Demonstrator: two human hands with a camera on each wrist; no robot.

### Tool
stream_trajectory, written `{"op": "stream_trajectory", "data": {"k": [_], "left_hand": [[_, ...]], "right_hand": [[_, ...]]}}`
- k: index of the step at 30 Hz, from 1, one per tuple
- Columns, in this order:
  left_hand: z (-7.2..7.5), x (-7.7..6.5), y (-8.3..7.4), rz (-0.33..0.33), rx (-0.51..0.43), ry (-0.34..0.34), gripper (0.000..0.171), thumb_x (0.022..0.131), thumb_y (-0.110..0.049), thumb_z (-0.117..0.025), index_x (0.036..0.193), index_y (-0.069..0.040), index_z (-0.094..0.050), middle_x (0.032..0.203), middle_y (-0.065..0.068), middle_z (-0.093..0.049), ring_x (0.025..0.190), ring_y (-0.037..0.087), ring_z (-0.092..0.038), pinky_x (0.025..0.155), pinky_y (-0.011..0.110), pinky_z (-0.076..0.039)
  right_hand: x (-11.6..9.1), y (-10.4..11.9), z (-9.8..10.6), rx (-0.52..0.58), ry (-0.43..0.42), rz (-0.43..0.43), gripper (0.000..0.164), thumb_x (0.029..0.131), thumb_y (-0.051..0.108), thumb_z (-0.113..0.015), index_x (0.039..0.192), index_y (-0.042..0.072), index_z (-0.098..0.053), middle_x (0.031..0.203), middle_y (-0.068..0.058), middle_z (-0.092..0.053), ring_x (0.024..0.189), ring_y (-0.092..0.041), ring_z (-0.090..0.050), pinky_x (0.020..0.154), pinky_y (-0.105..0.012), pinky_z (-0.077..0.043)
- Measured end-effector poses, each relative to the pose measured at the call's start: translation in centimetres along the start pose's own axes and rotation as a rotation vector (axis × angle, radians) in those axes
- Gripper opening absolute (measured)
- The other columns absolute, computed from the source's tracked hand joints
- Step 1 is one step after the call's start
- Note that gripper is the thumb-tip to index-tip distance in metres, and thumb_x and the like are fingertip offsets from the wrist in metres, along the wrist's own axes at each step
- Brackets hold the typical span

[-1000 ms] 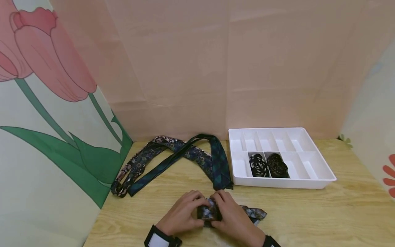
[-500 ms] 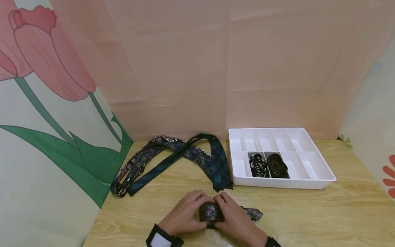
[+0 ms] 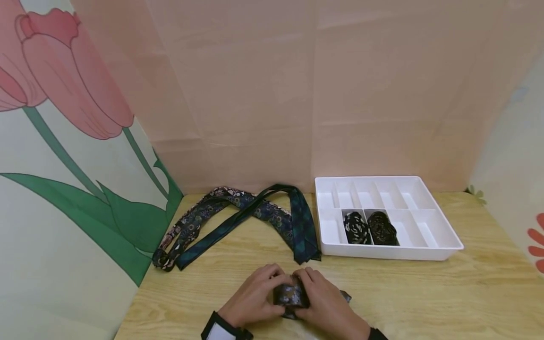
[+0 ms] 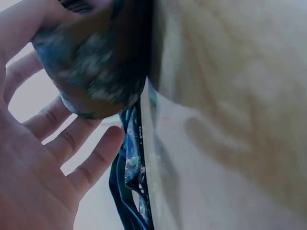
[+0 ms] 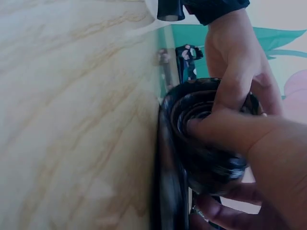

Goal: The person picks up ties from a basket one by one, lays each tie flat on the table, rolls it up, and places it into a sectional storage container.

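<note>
A dark floral necktie (image 3: 291, 296) is wound into a thick roll at the front of the table, a short tail end showing right of it. My left hand (image 3: 257, 293) grips the roll's left side, thumb and fingers around it. From the right, my right hand (image 3: 325, 300) holds the other side. In the right wrist view the coiled layers of the necktie (image 5: 192, 103) show at its end, both thumbs pressing near its centre, and a flat strip runs under it along the table. The left wrist view shows the patterned outer layer (image 4: 96, 67).
Behind the hands lie loose neckties, a floral one (image 3: 199, 208) crossed by a dark green one (image 3: 303, 226). At the back right stands a white divided tray (image 3: 386, 252) with two rolled dark neckties (image 3: 356, 227) in neighbouring front compartments. A beige backdrop rises behind the table.
The necktie's loose tail on the right has grown shorter as the roll turned between both hands. The hands stay in nearly the same place. Tray and loose neckties have not moved.
</note>
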State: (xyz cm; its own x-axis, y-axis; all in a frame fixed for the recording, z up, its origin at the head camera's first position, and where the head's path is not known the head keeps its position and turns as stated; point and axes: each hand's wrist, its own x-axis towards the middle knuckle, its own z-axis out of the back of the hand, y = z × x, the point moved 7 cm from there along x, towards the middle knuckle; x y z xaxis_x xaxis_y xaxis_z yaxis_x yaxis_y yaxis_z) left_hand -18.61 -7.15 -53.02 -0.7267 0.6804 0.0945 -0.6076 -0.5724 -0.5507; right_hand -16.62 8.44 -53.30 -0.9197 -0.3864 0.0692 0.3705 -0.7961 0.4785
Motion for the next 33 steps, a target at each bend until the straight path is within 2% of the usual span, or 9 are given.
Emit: {"op": "stream_trajectory", "data": {"k": [3, 7, 12, 17, 22, 26, 29, 31, 33], "left_hand": [[0.0, 0.2, -0.1, 0.003, 0.015, 0.012, 0.049, 0.088, -0.035, -0.084, 0.134, -0.041, -0.067, 0.122, -0.015, -0.057, 0.107, 0.001, -0.052, 0.097, 0.025, -0.049], [-0.2, 0.3, -0.2, 0.018, -0.01, 0.047, 0.055, 0.089, -0.034, -0.084, 0.139, -0.039, -0.063, 0.126, -0.014, -0.056, 0.11, 0.002, -0.052, 0.099, 0.027, -0.05], [-0.1, 0.6, -0.4, 0.02, 0.01, 0.001, 0.048, 0.089, -0.03, -0.085, 0.133, -0.034, -0.067, 0.125, -0.012, -0.057, 0.106, 0.001, -0.054, 0.095, 0.024, -0.052], [-0.2, 0.8, -0.5, 0.023, 0.003, -0.026, 0.043, 0.089, -0.026, -0.086, 0.129, -0.031, -0.07, 0.123, -0.011, -0.058, 0.104, -0.001, -0.054, 0.091, 0.021, -0.053], [-0.2, 1.2, -0.9, 0.012, 0.022, -0.011, 0.041, 0.09, -0.029, -0.085, 0.128, -0.036, -0.072, 0.126, -0.013, -0.059, 0.11, 0.0, -0.055, 0.097, 0.023, -0.054], [-0.3, 1.5, -1.2, 0.007, 0.033, 0.003, 0.042, 0.091, -0.03, -0.083, 0.131, -0.039, -0.071, 0.127, -0.013, -0.059, 0.112, 0.001, -0.055, 0.099, 0.025, -0.053], [-0.3, 1.5, -1.3, -0.009, 0.055, 0.006, 0.048, 0.091, -0.033, -0.083, 0.136, -0.041, -0.069, 0.129, -0.012, -0.058, 0.113, 0.003, -0.054, 0.099, 0.026, -0.052], [-0.5, 1.5, -1.2, -0.016, 0.066, 0.016, 0.058, 0.091, -0.033, -0.084, 0.144, -0.042, -0.063, 0.132, -0.011, -0.057, 0.115, 0.004, -0.053, 0.099, 0.026, -0.053], [-0.7, 1.4, -1.2, -0.009, 0.07, 0.03, 0.065, 0.089, -0.035, -0.085, 0.148, -0.038, -0.058, 0.134, -0.01, -0.057, 0.116, 0.004, -0.053, 0.101, 0.027, -0.053]], "right_hand": [[0.1, -0.1, 0.1, 0.004, 0.001, -0.008, 0.069, 0.074, 0.039, -0.095, 0.13, 0.016, -0.062, 0.115, 0.003, -0.06, 0.101, -0.012, -0.059, 0.083, -0.038, -0.058], [-0.2, -0.5, 0.3, -0.004, -0.018, -0.032, 0.072, 0.071, 0.029, -0.098, 0.131, 0.012, -0.062, 0.115, -0.003, -0.066, 0.103, -0.018, -0.064, 0.086, -0.043, -0.059], [-0.1, -0.8, 0.7, -0.042, -0.065, -0.061, 0.076, 0.074, 0.022, -0.098, 0.139, 0.011, -0.06, 0.118, -0.004, -0.067, 0.107, -0.02, -0.064, 0.089, -0.046, -0.058], [-0.1, -0.9, 1.0, -0.007, -0.032, -0.094, 0.076, 0.077, 0.022, -0.095, 0.143, 0.012, -0.058, 0.124, -0.003, -0.065, 0.114, -0.021, -0.06, 0.092, -0.048, -0.059], [-0.3, -0.7, 1.3, -0.016, -0.012, -0.094, 0.073, 0.075, 0.02, -0.096, 0.137, 0.008, -0.06, 0.126, -0.007, -0.063, 0.117, -0.024, -0.057, 0.098, -0.05, -0.057], [-0.5, -0.6, 1.3, 0.009, 0.001, -0.111, 0.075, 0.078, 0.022, -0.096, 0.14, 0.005, -0.058, 0.131, -0.01, -0.061, 0.122, -0.027, -0.056, 0.102, -0.052, -0.055], [-0.4, -0.7, 1.3, 0.022, -0.011, -0.111, 0.071, 0.078, 0.021, -0.095, 0.139, 0.006, -0.06, 0.132, -0.009, -0.06, 0.123, -0.027, -0.056, 0.104, -0.052, -0.055], [-0.3, -0.8, 1.4, 0.023, -0.026, -0.105, 0.068, 0.077, 0.018, -0.096, 0.135, 0.007, -0.063, 0.129, -0.008, -0.061, 0.121, -0.027, -0.056, 0.103, -0.052, -0.055], [-0.3, -0.9, 1.5, -0.009, -0.055, -0.087, 0.066, 0.073, 0.017, -0.098, 0.129, 0.008, -0.065, 0.125, -0.006, -0.063, 0.117, -0.025, -0.055, 0.102, -0.05, -0.055]]}}
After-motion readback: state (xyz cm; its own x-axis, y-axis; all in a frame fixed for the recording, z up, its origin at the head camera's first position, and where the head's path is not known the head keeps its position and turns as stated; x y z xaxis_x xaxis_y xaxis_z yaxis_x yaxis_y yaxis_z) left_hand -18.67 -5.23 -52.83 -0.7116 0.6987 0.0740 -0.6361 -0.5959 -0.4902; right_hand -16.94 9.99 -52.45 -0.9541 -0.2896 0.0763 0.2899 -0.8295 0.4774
